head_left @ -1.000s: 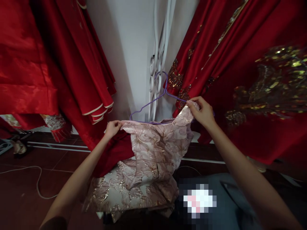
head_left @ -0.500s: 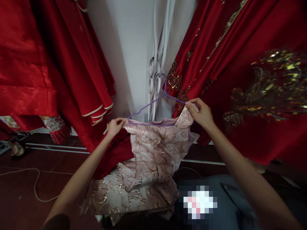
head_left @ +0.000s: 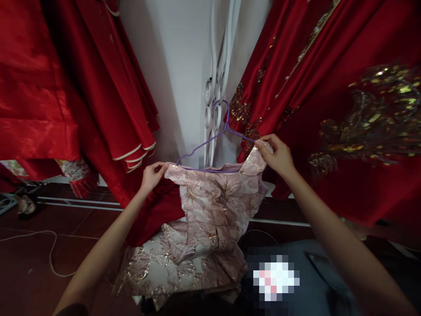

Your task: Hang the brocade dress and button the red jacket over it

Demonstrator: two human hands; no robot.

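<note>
A pale pink dress (head_left: pixel 213 206) with a gold leaf pattern hangs between my hands, its lower part piled on the floor. A thin purple wire hanger (head_left: pixel 210 140) sits inside its neckline, hook upward. My left hand (head_left: pixel 151 176) pinches the left shoulder of the dress at the hanger's left end. My right hand (head_left: pixel 276 154) is closed on the right shoulder of the dress, over the hanger's right arm.
Red satin garments (head_left: pixel 82 87) hang at the left. Red garments with gold embroidery (head_left: pixel 345 109) hang at the right. A white wall with a white scrolled metal fitting (head_left: pixel 215 87) stands behind. A white cable (head_left: pixel 49 250) lies on the dark red tiled floor.
The left hand has pulled the left shoulder of the dress slightly outward and down along the hanger. The right hand has stayed almost in place.
</note>
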